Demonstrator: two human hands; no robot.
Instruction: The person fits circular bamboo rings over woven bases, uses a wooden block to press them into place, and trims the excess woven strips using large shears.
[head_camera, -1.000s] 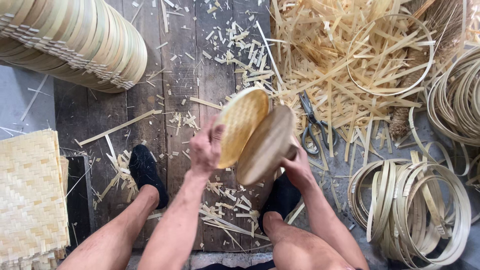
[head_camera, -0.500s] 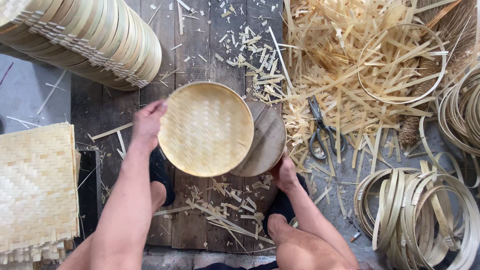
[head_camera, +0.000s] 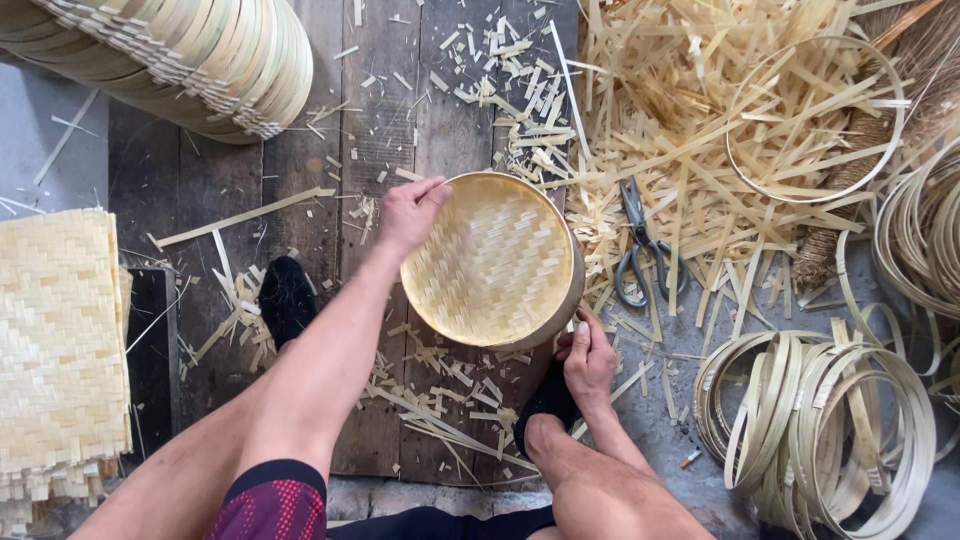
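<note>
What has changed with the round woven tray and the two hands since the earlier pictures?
The round woven bamboo tray, first held on edge between both hands, has been turned face-up and brought down over the wooden round under it. The left hand now grips its upper left rim; the right hand has moved to the lower right edge. The scissors, hoops and tray stack stayed put.

Bare-armed and bare-legged, the person wears dark shorts with a red dotted pattern and black shoes.
</note>
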